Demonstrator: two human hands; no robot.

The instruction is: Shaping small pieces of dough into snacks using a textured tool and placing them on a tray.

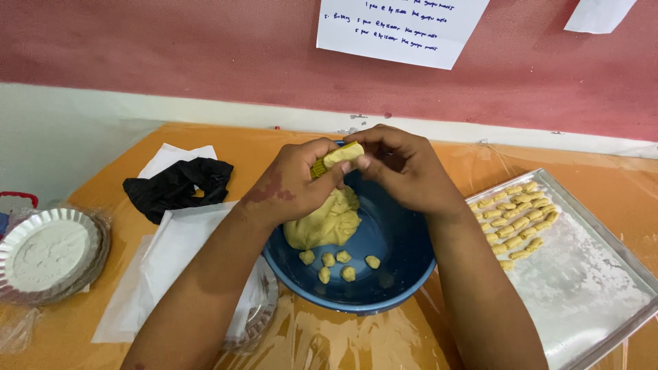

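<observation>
Both hands (356, 175) meet above the blue bowl (391, 260), pinching a dough piece (343, 154).

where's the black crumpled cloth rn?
Head view, left side: the black crumpled cloth lies on white paper, left of the blue round bowl.

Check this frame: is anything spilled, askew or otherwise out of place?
Nothing spilled or damaged. One oddity: a crumpled black cloth lies on the white paper left of the blue bowl. The shaped dough pieces sit in tidy rows on the floured tray.
</observation>
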